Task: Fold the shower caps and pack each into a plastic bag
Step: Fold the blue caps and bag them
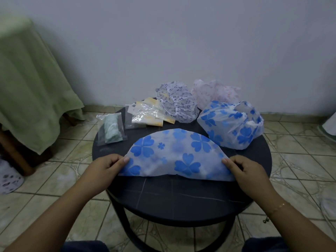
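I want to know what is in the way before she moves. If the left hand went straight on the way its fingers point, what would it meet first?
The left hand points right, along the half-folded blue-flowered shower cap it pinches; beyond that, probably the right hand at the other corner.

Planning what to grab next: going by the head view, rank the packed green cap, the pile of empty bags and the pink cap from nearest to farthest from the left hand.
1. Packed green cap, back left.
2. Empty bags, middle back.
3. Pink cap, far right.

Home room, patterned floor tiles [300, 160] around a small round table [181, 197], cloth-draped furniture [27, 79] left of it, plain wall [163, 42] behind
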Demonstrator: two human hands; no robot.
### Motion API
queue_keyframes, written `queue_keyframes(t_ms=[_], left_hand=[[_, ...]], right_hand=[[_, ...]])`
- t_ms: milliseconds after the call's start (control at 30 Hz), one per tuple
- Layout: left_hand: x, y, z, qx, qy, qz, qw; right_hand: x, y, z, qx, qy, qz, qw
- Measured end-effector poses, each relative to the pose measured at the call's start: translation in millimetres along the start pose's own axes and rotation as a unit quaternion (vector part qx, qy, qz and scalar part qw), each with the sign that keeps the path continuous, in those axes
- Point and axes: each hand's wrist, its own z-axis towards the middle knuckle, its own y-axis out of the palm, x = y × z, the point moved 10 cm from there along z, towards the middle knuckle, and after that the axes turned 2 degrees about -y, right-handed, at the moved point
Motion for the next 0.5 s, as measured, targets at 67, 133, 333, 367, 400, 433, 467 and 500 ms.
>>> queue_keyframes(t_ms=[67, 133, 333, 367, 400, 433, 467, 500], left_hand=[[0.1, -0.5, 3.8, 0.016, -0.008, 0.019, 1.0], [-0.4, -1.0, 7.1, 0.026, -0.016, 0.038, 0.999], [-5.1, 1.4, 15.5, 0.02, -0.044, 0.05, 0.998], [-7.0, 2.6, 16.9, 0.018, -0.05, 0.055, 0.997], [-8.3, 3.6, 17.8, 0.017, -0.055, 0.064, 0.996], [-9.4, 4.4, 18.4, 0.017, -0.061, 0.073, 0.995], [-10.8, 4.8, 19.1, 0.018, -0.067, 0.079, 0.994], [-11.8, 4.5, 19.1, 0.023, -0.074, 0.085, 0.993]], right_hand=[[1.8, 0.9, 2.7, 0.006, 0.01, -0.005, 1.0], [4.3, 3.1, 5.6, 0.009, 0.019, -0.014, 1.0], [13.3, 9.7, 13.7, -0.012, 0.058, -0.039, 0.997], [13.6, 11.1, 14.6, -0.017, 0.065, -0.044, 0.997], [13.3, 12.4, 15.2, -0.023, 0.073, -0.05, 0.996], [12.7, 13.6, 15.5, -0.028, 0.08, -0.057, 0.995], [12.5, 14.6, 15.4, -0.032, 0.088, -0.067, 0.993], [12.0, 15.3, 14.8, -0.033, 0.094, -0.077, 0.992]])
